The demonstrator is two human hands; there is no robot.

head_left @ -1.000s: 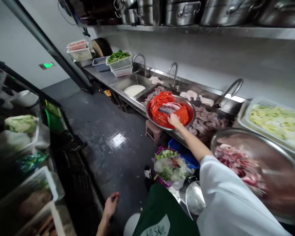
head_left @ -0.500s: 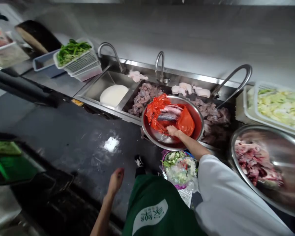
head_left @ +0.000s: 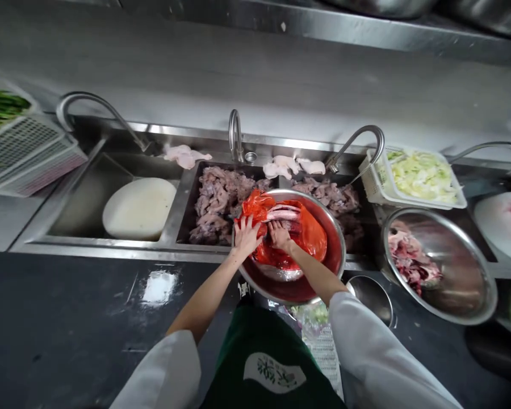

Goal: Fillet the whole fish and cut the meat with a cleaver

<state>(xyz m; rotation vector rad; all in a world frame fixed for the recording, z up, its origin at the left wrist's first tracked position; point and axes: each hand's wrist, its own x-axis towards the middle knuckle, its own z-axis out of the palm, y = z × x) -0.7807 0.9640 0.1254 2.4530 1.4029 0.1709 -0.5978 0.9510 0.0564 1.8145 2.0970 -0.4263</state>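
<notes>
The right hand (head_left: 280, 235) lay on the fish (head_left: 287, 213), hiding part of it; whether the fingers gripped it or only pressed, one cannot tell. The left hand (head_left: 246, 236), fingers spread wide, lay flat on the crumpled edge of the red bag (head_left: 314, 232), whose underside was out of sight. The fish lay in that bag, inside a metal bowl (head_left: 287, 292) around and below both hands. Beyond the hands, the bowl partly covered the meat (head_left: 217, 199) heaped in the middle sink (head_left: 188, 220). Left of the grip, another sink (head_left: 89, 204) held something round and white, hard to identify; farther left, a basket (head_left: 29, 142) of greens (head_left: 2, 108) was cut off. Right of the grip, a larger bowl (head_left: 460, 272) held raw meat (head_left: 413, 258), with sliced cabbage (head_left: 423, 176) in a white basket (head_left: 375, 184) behind it. Nearer, a sleeve (head_left: 370, 335) partly hid a pot (head_left: 375, 298).
</notes>
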